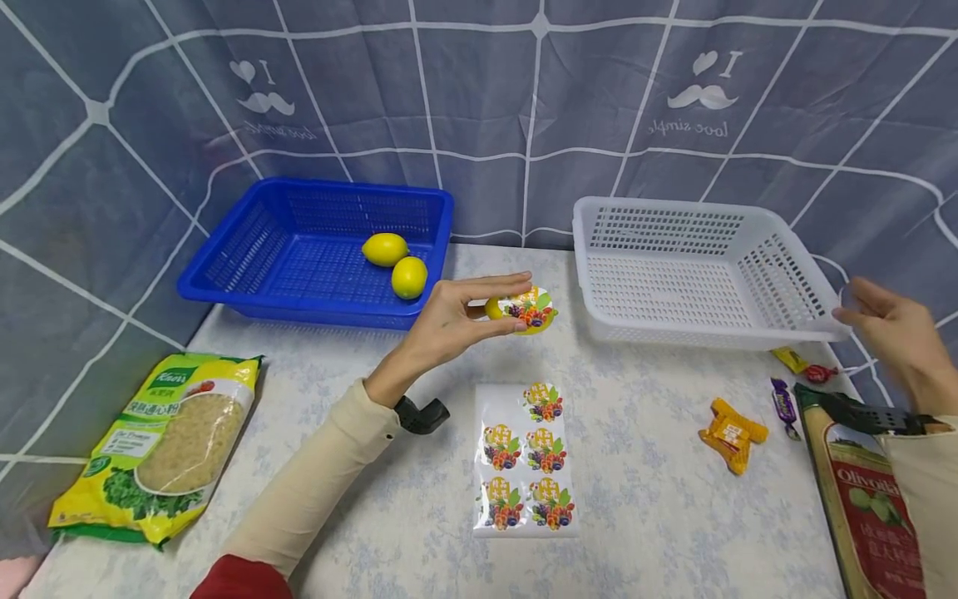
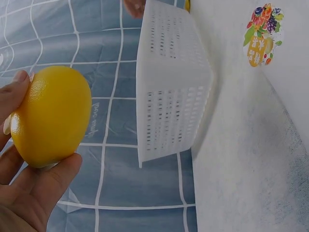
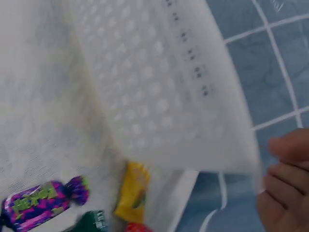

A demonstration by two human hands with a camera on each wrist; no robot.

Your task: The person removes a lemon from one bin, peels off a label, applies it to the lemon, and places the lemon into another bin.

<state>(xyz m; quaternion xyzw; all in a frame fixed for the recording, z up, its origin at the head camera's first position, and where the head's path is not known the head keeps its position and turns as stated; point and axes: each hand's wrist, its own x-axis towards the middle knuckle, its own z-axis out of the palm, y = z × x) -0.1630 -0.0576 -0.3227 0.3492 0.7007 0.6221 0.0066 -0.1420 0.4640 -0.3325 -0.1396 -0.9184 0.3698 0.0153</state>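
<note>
Held lemon (image 2: 58, 113): one, raised over the table (image 1: 636, 491), just beyond the far edge of the sticker sheet. Bears a fruit sticker (image 1: 530, 309) on its upper face.

Left hand (image 1: 456, 318): grip pinching the held lemon between thumb and fingers.

Sticker sheet (image 1: 497, 406): one, flat on the table; five stickers on it, the far-left place bare.

Blue basket (image 1: 314, 309): one, beyond and left of the sticker sheet. Contains a second lemon (image 1: 385, 249) and a third lemon (image 1: 409, 278); no sticker shows on their visible sides.

White basket (image 1: 696, 336): one, beyond and right of the sticker sheet.

Right hand (image 1: 898, 329): at the white basket's right rim, fingers bent; whether the grip pinches the rim cannot be told.

Progress, as judged: labelling of the held lemon appears done, its setting-down not yet; the two in the blue basket seem left to label.

Right of the sticker sheet: orange-wrapped sweet (image 1: 733, 435), purple sweet (image 1: 784, 405), yellow sweet (image 1: 790, 359), red sweet (image 1: 820, 373); farthest right, Olivoilà packet (image 1: 871, 507).

Left of the sticker sheet: Knorr bag (image 1: 168, 441).

Behind all: chequered curtain (image 1: 490, 91).
</note>
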